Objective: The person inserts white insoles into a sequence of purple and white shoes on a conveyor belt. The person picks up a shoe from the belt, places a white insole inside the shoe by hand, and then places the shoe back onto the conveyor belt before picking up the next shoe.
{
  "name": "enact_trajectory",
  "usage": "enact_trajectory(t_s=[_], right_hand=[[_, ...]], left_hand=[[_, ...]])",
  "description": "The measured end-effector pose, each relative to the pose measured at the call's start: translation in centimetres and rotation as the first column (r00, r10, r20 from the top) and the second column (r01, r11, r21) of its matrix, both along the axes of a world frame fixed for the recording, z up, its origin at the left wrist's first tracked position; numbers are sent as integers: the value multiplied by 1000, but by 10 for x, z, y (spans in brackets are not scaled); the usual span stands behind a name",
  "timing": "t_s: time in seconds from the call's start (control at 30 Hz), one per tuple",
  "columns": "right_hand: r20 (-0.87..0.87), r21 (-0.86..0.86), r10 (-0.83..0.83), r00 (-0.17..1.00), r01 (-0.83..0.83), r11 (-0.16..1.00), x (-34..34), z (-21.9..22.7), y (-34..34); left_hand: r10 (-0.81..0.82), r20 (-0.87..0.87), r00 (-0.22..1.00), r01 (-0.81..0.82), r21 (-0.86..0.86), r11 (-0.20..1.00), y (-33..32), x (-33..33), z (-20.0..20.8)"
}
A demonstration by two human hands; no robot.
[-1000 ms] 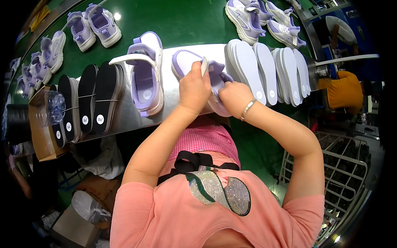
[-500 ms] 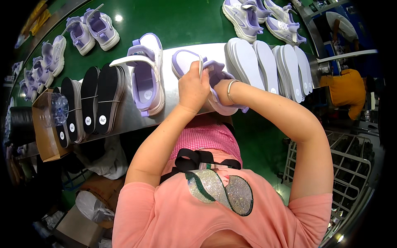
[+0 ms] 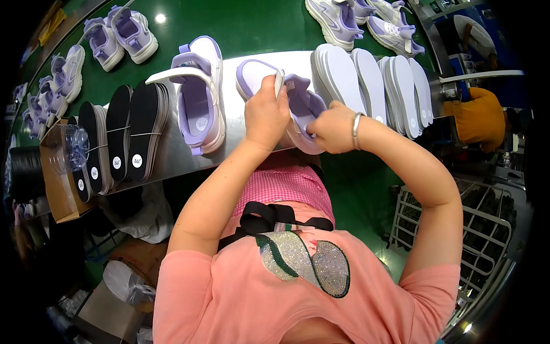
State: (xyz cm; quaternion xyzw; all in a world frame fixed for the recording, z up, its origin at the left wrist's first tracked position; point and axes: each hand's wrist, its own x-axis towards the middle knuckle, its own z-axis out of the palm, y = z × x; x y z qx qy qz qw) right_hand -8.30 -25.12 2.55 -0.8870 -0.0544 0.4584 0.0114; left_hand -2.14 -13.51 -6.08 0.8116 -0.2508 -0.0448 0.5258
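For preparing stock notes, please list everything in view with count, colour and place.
Held sneaker: one, white-lavender, between hands
Standing sneaker: one, white-lavender, left of it
Other sneakers: several, white-lavender, far left and right
Dark insoles: about four stacks, black, worktop's left
Pale insoles: four stacks, whitish, worktop's right
Worktop: one, silver, before person
Table: one, green, beyond worktop
Cardboard box: one, brown, left end
Wire rack: one, grey, lower right
Plastic bags: uncountable, whitish, lower left
Bracelet: one, silver, right wrist
Left hand: one, bare, gripping held sneaker
Right hand: one, bare, at that sneaker's collar
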Motion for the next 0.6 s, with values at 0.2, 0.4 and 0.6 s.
enact_trajectory(t_s=[0.2, 0.4, 0.6], right_hand=[[-51, -24, 90, 995, -91, 996, -17, -29, -10], [280, 311, -153, 948, 61, 949, -19, -5, -14], [567, 522, -359, 741, 13, 853, -32, 49, -13]], left_hand=[[-3, -13, 1000, 4, 38, 999, -2, 0, -2], [37, 35, 999, -31, -160, 987, 20, -6, -16], [22, -50, 999, -35, -278, 960, 40, -15, -17]])
